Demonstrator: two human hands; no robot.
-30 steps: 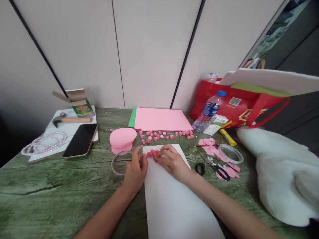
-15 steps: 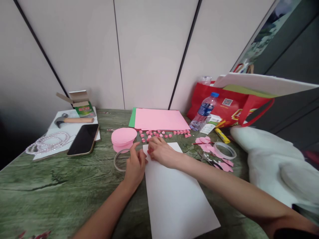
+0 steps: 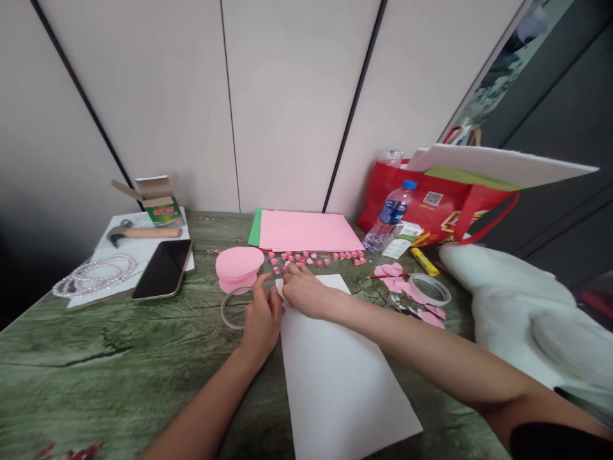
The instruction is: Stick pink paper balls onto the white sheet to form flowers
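My right hand is closed over the top left corner of a white sheet of paper, fingertips pointing down. A small pink paper piece showed at these fingertips a moment earlier; the fingers now cover it. Close against it, my left hand has its fingers curled and its index finger raised. Whatever lies between the left fingers is hidden. Just left of that hand is a roll of tape, partly behind it. Small pink rolled paper flowers lie in a loose row beyond the hands, beside a stack of pink paper rounds.
Pink sheets lie at the back. To the right are pink scraps, scissors, another tape roll, a glue stick, a bottle and a red bag. A phone and hammer lie left.
The right fingers have shifted slightly, and the pink piece at their tips is no longer visible. The left hand stays nearly in place. The whole view has moved a little.
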